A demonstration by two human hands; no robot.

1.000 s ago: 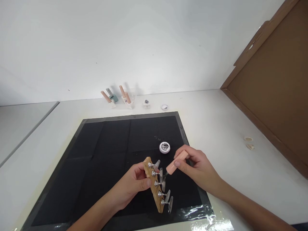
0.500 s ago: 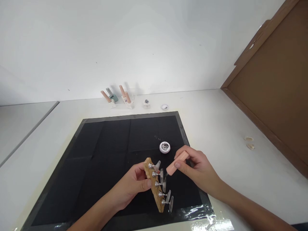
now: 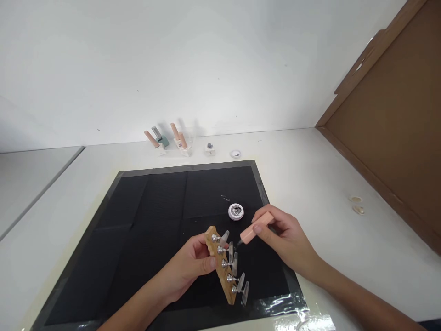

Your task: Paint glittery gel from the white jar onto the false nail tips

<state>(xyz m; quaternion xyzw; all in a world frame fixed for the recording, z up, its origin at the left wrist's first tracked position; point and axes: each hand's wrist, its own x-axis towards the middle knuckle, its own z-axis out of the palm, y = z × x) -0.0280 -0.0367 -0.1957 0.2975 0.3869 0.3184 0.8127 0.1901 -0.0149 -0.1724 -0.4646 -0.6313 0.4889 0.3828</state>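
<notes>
My left hand (image 3: 195, 262) grips a wavy-edged, wood-coloured nail tip stand (image 3: 223, 278), thumb on its face. Several silver posts stick out of it to the right, each bearing a clear false nail (image 3: 234, 263). Between the fingers and thumb of my right hand (image 3: 284, 234) is a nail polish brush (image 3: 257, 227) with a peach cap-handle, tilted down to the left. Its dark bristle end is close to the upper false nails; whether it touches one I cannot tell. Just beyond lies a small round pot (image 3: 236, 211) with silver contents.
A black mat (image 3: 155, 220) taped at its edges covers the table's middle. Along the back stand nail polish bottles (image 3: 182, 145), a small white block (image 3: 210, 148) and a round white lid (image 3: 235, 154). Two small oval pieces (image 3: 357, 204) lie right, near a brown cardboard panel (image 3: 389, 138).
My right hand has shifted slightly up and to the right with the brush, showing more of its dark tip. The left hand and stand are almost still.
</notes>
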